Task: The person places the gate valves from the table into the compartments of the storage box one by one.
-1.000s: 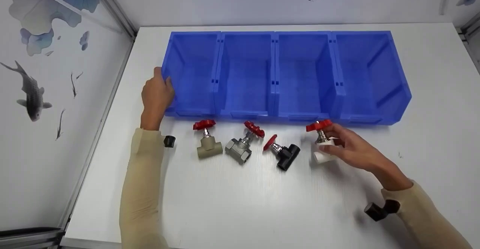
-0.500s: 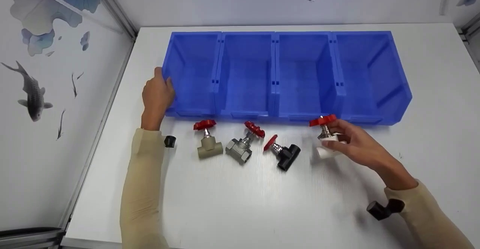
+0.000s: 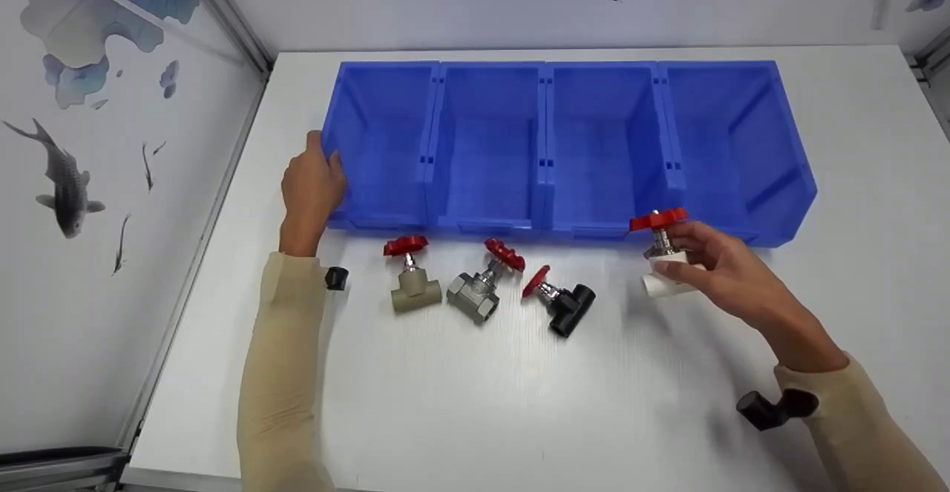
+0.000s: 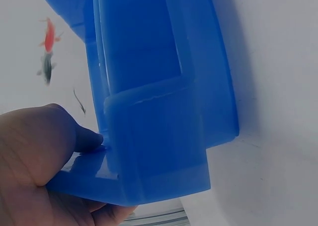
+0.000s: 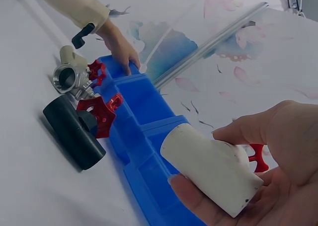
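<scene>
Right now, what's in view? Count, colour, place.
table: 1, white, centre
bins: 4, blue, row on the table
beige valve: 1, beige, leftmost valve
grey valve: 1, grey, second from left
black valve: 1, black, third from left
white valve: 1, white, rightmost valve
red handles: 4, red, one per valve
walls: at least 2, white with prints, back and left
rails: several, grey, along the walls
dark object: 1, black, head view's bottom left, unclear
hanging items: several, dark, right-wrist view's top right, blurred
wrist cameras: 2, black, one per wrist
sleeves: 2, tan, both arms
left hand: 1, bare, gripping side of leftmost bin
right hand: 1, bare, holding white valve
</scene>
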Demonstrator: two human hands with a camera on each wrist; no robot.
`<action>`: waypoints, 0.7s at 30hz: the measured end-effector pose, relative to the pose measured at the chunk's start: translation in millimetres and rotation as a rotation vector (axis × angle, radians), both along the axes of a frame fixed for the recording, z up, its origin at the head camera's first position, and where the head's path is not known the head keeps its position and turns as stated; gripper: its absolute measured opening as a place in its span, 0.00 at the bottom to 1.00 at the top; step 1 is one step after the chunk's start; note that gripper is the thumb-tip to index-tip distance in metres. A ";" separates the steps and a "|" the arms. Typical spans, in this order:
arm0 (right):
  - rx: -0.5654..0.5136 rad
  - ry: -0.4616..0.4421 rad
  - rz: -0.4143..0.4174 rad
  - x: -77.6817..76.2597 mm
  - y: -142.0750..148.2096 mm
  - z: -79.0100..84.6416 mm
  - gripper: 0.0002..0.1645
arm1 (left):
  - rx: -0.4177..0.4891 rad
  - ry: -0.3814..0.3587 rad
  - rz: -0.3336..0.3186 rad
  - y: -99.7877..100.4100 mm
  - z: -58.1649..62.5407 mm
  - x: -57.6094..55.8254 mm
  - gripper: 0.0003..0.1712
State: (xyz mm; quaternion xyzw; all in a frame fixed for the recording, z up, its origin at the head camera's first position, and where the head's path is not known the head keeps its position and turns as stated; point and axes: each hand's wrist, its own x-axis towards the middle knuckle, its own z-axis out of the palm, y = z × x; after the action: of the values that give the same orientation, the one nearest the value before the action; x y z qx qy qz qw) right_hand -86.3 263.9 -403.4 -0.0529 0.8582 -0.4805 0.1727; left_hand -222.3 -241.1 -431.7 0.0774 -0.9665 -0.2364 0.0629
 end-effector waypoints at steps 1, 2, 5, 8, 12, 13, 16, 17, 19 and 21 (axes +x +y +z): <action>0.003 -0.001 -0.006 -0.4 0.9 1.1 0.27 | -0.004 0.001 -0.002 0.0 0.4 -0.1 0.25; 0.008 0.001 -0.014 -0.8 1.9 2.2 0.26 | -0.008 0.003 -0.003 -0.1 0.7 -0.3 0.25; 0.008 0.015 -0.033 -2.1 4.7 5.1 0.26 | -0.013 0.008 -0.006 -0.3 1.4 -0.4 0.25; -0.017 0.039 -0.046 -3.5 6.8 6.6 0.25 | -0.005 0.006 -0.004 -0.7 1.2 -0.4 0.25; -0.061 0.032 -0.063 -5.8 9.0 7.2 0.26 | 0.001 -0.005 -0.001 -1.0 0.5 -0.5 0.26; -0.065 0.028 -0.068 -6.3 9.8 7.2 0.26 | 0.002 -0.008 -0.001 -1.0 0.5 -0.5 0.26; -0.092 0.016 -0.077 -7.7 11.6 7.5 0.27 | 0.004 -0.017 0.001 -0.9 0.7 -0.4 0.27; -0.095 0.019 -0.079 -8.3 12.6 7.6 0.26 | 0.006 -0.020 0.002 -0.8 0.7 -0.4 0.27; -0.105 0.026 -0.085 -9.2 14.4 8.0 0.26 | 0.009 -0.021 0.002 -0.6 0.6 -0.3 0.27; -0.112 0.035 -0.094 -10.3 16.7 8.6 0.24 | 0.005 -0.018 0.000 -0.3 0.7 -0.2 0.27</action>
State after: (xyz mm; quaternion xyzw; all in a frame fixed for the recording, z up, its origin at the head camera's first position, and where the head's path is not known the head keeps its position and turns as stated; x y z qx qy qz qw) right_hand -96.5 280.6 -394.7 -0.0307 0.8343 -0.5345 0.1315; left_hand -222.5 -241.4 -431.0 0.0800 -0.9665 -0.2380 0.0539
